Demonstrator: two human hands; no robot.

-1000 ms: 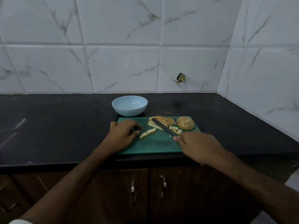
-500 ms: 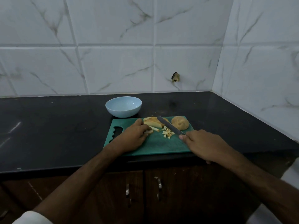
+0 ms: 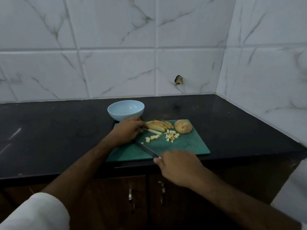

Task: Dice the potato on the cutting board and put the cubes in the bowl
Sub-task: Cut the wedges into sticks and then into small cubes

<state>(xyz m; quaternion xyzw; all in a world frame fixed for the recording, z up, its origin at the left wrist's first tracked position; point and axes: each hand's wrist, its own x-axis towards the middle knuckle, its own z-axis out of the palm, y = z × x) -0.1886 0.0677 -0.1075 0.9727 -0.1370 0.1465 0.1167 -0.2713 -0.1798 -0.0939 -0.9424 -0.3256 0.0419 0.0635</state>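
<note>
Centrally in the frame, the green cutting board (image 3: 182,146) lies on the black counter (image 3: 49,138). The left hand (image 3: 127,131) pinches a potato strip (image 3: 153,131) beside the potato slices (image 3: 157,126). The right hand (image 3: 178,165), lower centre, grasps the knife (image 3: 147,149), blade flat on the board. Potato cubes (image 3: 171,136) lie mid-board; the uncut potato half (image 3: 183,126) sits at right. The blue bowl (image 3: 125,110) stands just above the board.
</note>
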